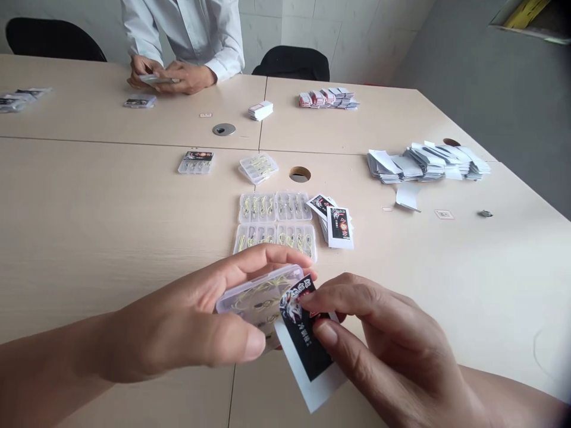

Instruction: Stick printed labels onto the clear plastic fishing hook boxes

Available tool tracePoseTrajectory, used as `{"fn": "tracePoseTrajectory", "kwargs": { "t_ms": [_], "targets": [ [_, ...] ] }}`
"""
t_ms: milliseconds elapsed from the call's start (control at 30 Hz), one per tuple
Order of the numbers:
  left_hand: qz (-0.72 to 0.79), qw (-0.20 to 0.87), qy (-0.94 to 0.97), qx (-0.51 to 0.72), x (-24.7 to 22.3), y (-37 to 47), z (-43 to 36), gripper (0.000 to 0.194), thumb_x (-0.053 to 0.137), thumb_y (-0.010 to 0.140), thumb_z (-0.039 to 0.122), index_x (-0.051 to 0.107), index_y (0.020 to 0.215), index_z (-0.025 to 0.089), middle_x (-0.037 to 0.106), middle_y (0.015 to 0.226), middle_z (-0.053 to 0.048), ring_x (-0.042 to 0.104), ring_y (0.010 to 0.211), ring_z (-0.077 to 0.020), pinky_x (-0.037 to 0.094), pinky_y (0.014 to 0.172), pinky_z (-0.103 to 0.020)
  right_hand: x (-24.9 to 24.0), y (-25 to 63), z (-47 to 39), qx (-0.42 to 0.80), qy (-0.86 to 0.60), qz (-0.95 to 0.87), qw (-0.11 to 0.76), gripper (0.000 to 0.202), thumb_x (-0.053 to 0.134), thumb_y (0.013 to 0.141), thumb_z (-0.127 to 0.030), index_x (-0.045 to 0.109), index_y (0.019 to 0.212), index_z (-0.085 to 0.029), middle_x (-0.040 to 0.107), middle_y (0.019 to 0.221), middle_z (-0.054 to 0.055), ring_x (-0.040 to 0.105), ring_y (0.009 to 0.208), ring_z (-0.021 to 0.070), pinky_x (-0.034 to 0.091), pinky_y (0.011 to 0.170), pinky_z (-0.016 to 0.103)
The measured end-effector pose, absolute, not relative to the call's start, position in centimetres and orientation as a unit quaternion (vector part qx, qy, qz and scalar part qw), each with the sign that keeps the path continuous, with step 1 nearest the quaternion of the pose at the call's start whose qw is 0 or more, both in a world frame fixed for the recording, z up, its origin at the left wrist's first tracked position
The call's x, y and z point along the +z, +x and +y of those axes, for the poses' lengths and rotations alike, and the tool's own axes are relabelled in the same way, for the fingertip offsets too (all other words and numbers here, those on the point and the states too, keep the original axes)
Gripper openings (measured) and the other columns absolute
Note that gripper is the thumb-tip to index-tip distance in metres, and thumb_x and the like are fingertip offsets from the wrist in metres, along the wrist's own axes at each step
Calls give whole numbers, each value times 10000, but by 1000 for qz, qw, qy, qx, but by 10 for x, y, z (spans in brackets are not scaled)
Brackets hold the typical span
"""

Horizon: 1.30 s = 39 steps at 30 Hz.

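Note:
My left hand (223, 309) is closed round a clear plastic box (256, 297) that holds yellow-corded fishing hooks. Between thumb and fingers, my right hand (383, 333) pinches a black-and-white printed label card (307, 351), whose upper edge overlaps the box's right side. Just beyond my hands, several similar boxes (257, 207) lie in a block, filled with hooks on yellow cord. To their right is a small pile of the same label cards (340, 226). My fingers hide part of the box and of the card.
Two stacked boxes (259, 167) and a labelled box (196, 163) lie farther off. Folded white cards (428, 163) spread at the right, near a table hole (300, 174). Across the table, a person in a white shirt (187, 35) handles a flat item. More card bundles (329, 98) lie there.

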<state>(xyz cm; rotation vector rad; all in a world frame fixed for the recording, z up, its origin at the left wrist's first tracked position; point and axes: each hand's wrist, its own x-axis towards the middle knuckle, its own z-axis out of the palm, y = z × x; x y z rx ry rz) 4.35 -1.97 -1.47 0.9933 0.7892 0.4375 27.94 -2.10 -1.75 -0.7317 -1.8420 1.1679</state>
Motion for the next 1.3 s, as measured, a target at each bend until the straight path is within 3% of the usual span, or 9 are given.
{"fn": "tracePoseTrajectory", "kwargs": {
  "t_ms": [200, 300, 467, 600, 733, 1000, 1300],
  "targets": [
    [379, 761, 476, 225, -11, 49, -23, 466, 665, 889, 439, 562, 1343, 409, 699, 1263, 35, 668, 1169, -259, 569, 933, -304, -21, 279, -21, 460, -277, -748, 390, 227, 616, 911, -53, 683, 1117, -121, 746, 866, 86, 711, 738, 136, 594, 656, 222],
    [388, 750, 491, 215, -11, 48, -26, 418, 623, 934, 429, 553, 1345, 418, 692, 1285, 34, 674, 1155, -253, 571, 929, -310, -22, 279, -21, 454, -273, -755, 386, 234, 619, 915, -50, 671, 1136, -108, 743, 855, 89, 712, 743, 140, 599, 666, 226],
    [416, 734, 493, 212, -11, 48, -27, 403, 604, 951, 451, 566, 1351, 422, 698, 1257, 26, 692, 1084, -241, 565, 917, -325, -21, 280, -21, 435, -274, -768, 381, 294, 621, 921, -57, 651, 1201, -143, 743, 872, 77, 707, 733, 134, 606, 654, 220],
    [428, 728, 487, 224, -8, 51, -26, 328, 601, 958, 436, 617, 1285, 426, 721, 1206, 49, 686, 1088, -220, 521, 1009, -339, -21, 280, -22, 428, -279, -771, 380, 319, 622, 926, -75, 648, 1228, -177, 747, 877, 67, 714, 729, 137, 617, 660, 225],
    [421, 723, 509, 202, -7, 50, -24, 337, 574, 977, 444, 596, 1312, 415, 707, 1244, 27, 679, 1111, -234, 561, 940, -329, -21, 279, -21, 416, -285, -777, 376, 310, 637, 919, -87, 657, 1211, -190, 757, 878, 64, 722, 735, 138, 620, 669, 219],
    [424, 704, 535, 196, -8, 48, -24, 343, 557, 984, 466, 588, 1321, 414, 716, 1230, 24, 701, 1068, -228, 582, 919, -326, -20, 281, -20, 397, -277, -787, 383, 254, 638, 911, -65, 677, 1159, -103, 752, 862, 74, 716, 730, 110, 604, 682, 167],
    [458, 677, 518, 251, -6, 55, -32, 316, 612, 950, 457, 662, 1253, 383, 711, 1279, 22, 673, 1162, -259, 521, 1068, -401, -21, 277, -21, 391, -282, -787, 386, 281, 650, 915, -87, 667, 1186, -160, 763, 907, 61, 734, 777, 116, 619, 716, 173]
  ]
}}
